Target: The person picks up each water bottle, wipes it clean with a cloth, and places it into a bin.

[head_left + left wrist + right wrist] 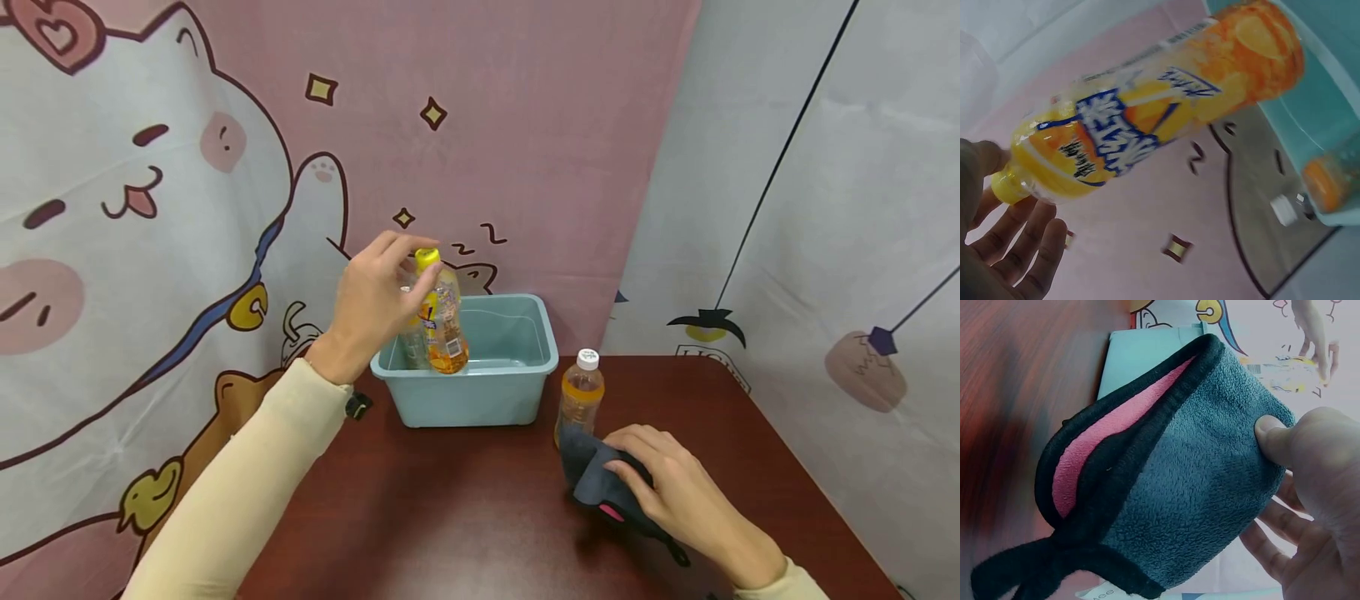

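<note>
My left hand [378,296] pinches a juice bottle [444,321] by its yellow cap. The bottle hangs upright at the near left part of a light blue plastic bin [468,400]; whether it touches the bin I cannot tell. Its yellow and orange label [1116,134] shows in the left wrist view. Just behind it is another clear bottle [414,343], partly hidden. My right hand [675,483] grips a folded grey-blue cloth [1191,462] with black edging, a loop and a pink inside, thumb on top. The cloth covers the lower part of a white-capped bottle [582,392] with an orange band.
The bin stands at the back of a dark red-brown table [465,508], against a pink printed backdrop [525,150]. A white printed sheet [817,250] hangs along the right. The white-capped bottle stands right of the bin.
</note>
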`<action>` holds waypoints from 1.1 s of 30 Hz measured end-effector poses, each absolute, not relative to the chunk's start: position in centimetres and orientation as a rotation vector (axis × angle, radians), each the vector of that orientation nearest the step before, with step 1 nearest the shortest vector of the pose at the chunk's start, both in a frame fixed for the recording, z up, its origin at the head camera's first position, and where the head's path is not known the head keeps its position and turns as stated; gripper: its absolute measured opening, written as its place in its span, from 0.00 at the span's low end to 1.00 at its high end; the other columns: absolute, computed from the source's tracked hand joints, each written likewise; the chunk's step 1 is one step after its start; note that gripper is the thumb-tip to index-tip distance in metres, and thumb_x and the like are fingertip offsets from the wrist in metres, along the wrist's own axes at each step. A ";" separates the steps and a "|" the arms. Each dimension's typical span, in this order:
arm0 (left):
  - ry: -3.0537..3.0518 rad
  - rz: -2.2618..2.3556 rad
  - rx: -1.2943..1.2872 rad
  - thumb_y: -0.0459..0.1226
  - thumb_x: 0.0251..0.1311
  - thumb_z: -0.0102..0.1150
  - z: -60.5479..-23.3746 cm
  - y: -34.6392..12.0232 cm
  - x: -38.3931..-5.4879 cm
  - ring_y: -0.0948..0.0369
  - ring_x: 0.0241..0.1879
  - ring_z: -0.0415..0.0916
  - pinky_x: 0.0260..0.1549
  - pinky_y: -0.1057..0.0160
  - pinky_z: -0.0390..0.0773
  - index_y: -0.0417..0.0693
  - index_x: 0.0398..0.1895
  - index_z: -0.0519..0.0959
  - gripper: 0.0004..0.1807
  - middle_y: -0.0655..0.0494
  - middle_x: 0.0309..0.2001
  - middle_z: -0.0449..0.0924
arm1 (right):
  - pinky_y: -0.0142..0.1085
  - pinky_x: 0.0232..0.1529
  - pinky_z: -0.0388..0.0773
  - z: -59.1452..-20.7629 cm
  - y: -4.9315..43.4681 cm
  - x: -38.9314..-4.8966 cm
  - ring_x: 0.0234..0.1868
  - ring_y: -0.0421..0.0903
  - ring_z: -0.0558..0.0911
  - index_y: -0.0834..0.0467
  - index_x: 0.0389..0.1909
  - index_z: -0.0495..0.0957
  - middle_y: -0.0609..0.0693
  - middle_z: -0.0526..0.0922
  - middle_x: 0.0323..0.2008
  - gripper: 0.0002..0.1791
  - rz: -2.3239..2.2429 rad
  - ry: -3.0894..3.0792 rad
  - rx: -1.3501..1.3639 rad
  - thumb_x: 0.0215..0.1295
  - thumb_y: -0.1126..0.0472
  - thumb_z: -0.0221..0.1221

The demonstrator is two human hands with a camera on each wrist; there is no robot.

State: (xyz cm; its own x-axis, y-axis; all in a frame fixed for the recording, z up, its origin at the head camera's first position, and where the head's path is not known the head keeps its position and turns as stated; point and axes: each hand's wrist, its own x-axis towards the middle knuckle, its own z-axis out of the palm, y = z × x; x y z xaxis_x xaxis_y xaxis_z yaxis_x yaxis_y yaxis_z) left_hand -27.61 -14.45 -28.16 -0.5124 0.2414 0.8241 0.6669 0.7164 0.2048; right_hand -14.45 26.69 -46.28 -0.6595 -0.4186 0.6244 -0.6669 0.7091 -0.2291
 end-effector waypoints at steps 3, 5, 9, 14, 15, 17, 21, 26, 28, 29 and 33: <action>-2.122 -0.673 -0.629 0.39 0.79 0.76 -28.5 -15.6 -28.8 0.47 0.43 0.94 0.45 0.47 0.96 0.43 0.62 0.91 0.15 0.42 0.51 0.90 | 0.25 0.61 0.78 -46.3 26.8 -14.4 0.51 0.36 0.87 0.41 0.53 0.90 0.32 0.90 0.52 0.24 0.597 -2.372 0.828 0.63 0.67 0.84; -2.138 -0.697 -0.592 0.38 0.80 0.76 -28.7 -16.5 -29.4 0.46 0.44 0.94 0.46 0.46 0.96 0.41 0.62 0.91 0.15 0.40 0.52 0.90 | 0.26 0.62 0.78 -46.3 26.8 -14.4 0.51 0.36 0.87 0.41 0.53 0.90 0.31 0.90 0.52 0.24 0.589 -2.373 0.829 0.63 0.67 0.84; -2.172 -0.699 -0.524 0.37 0.80 0.75 -29.3 -18.0 -30.3 0.44 0.44 0.94 0.45 0.44 0.96 0.40 0.63 0.90 0.15 0.39 0.52 0.90 | 0.29 0.62 0.78 -46.4 26.7 -14.4 0.52 0.37 0.87 0.41 0.53 0.90 0.31 0.89 0.52 0.25 0.571 -2.373 0.833 0.62 0.67 0.85; -2.224 -0.682 -0.468 0.36 0.79 0.75 -30.3 -19.2 -31.1 0.42 0.43 0.92 0.42 0.44 0.90 0.41 0.62 0.91 0.14 0.39 0.49 0.90 | 0.30 0.61 0.79 -46.4 26.7 -14.5 0.52 0.37 0.87 0.41 0.53 0.90 0.32 0.89 0.52 0.25 0.557 -2.358 0.848 0.61 0.67 0.85; -2.235 -0.674 -0.460 0.36 0.79 0.75 -30.5 -19.4 -31.3 0.42 0.42 0.92 0.41 0.45 0.89 0.41 0.62 0.91 0.14 0.39 0.48 0.90 | 0.30 0.60 0.79 -46.3 26.6 -14.5 0.52 0.37 0.87 0.42 0.53 0.90 0.32 0.90 0.52 0.25 0.556 -2.354 0.852 0.61 0.67 0.85; -2.268 -0.649 -0.441 0.37 0.80 0.75 -31.1 -19.8 -31.6 0.42 0.42 0.90 0.39 0.45 0.86 0.42 0.62 0.91 0.14 0.39 0.47 0.90 | 0.31 0.60 0.79 -46.3 26.6 -14.6 0.52 0.37 0.87 0.42 0.53 0.90 0.32 0.90 0.52 0.25 0.554 -2.351 0.858 0.60 0.67 0.85; -2.353 -0.591 -0.409 0.39 0.82 0.73 -32.1 -20.2 -32.1 0.43 0.44 0.89 0.39 0.42 0.88 0.46 0.64 0.91 0.15 0.39 0.50 0.91 | 0.34 0.60 0.80 -46.2 26.5 -14.6 0.51 0.36 0.87 0.42 0.52 0.89 0.31 0.89 0.52 0.24 0.531 -2.368 0.851 0.60 0.66 0.86; -2.456 -0.574 -0.401 0.40 0.84 0.72 -32.9 -20.3 -32.4 0.43 0.48 0.91 0.41 0.41 0.90 0.48 0.67 0.89 0.16 0.41 0.56 0.90 | 0.46 0.54 0.88 -46.3 26.3 -14.5 0.50 0.36 0.87 0.42 0.50 0.89 0.31 0.89 0.50 0.23 0.502 -2.392 0.841 0.59 0.64 0.87; -2.496 -0.561 -0.405 0.41 0.84 0.72 -33.3 -20.3 -32.6 0.44 0.47 0.91 0.40 0.41 0.90 0.47 0.67 0.89 0.16 0.41 0.56 0.90 | 0.50 0.54 0.89 -46.3 26.2 -14.5 0.49 0.35 0.87 0.42 0.49 0.89 0.31 0.89 0.50 0.23 0.496 -2.396 0.836 0.59 0.64 0.87; -2.518 -0.549 -0.407 0.41 0.84 0.72 -33.5 -20.3 -32.7 0.45 0.46 0.91 0.40 0.41 0.91 0.48 0.67 0.89 0.16 0.42 0.56 0.90 | 0.50 0.53 0.89 -46.3 26.2 -14.5 0.49 0.36 0.87 0.42 0.49 0.89 0.31 0.89 0.49 0.23 0.495 -2.396 0.835 0.59 0.64 0.86; -2.599 -0.502 -0.426 0.40 0.84 0.72 -34.2 -20.2 -33.1 0.45 0.45 0.92 0.39 0.41 0.91 0.48 0.67 0.89 0.15 0.43 0.55 0.90 | 0.43 0.55 0.86 -46.3 26.2 -14.5 0.49 0.36 0.87 0.42 0.49 0.89 0.31 0.89 0.49 0.23 0.498 -2.395 0.831 0.58 0.65 0.86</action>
State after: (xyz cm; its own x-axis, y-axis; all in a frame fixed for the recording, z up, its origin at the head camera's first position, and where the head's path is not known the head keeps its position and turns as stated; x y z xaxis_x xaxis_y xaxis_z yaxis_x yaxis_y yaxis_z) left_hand -33.12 -20.15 -34.16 -0.8481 0.2084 0.4872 0.3750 0.8856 0.2739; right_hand -14.52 26.23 -46.34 -0.6568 -0.4492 0.6057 -0.6535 0.7399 -0.1599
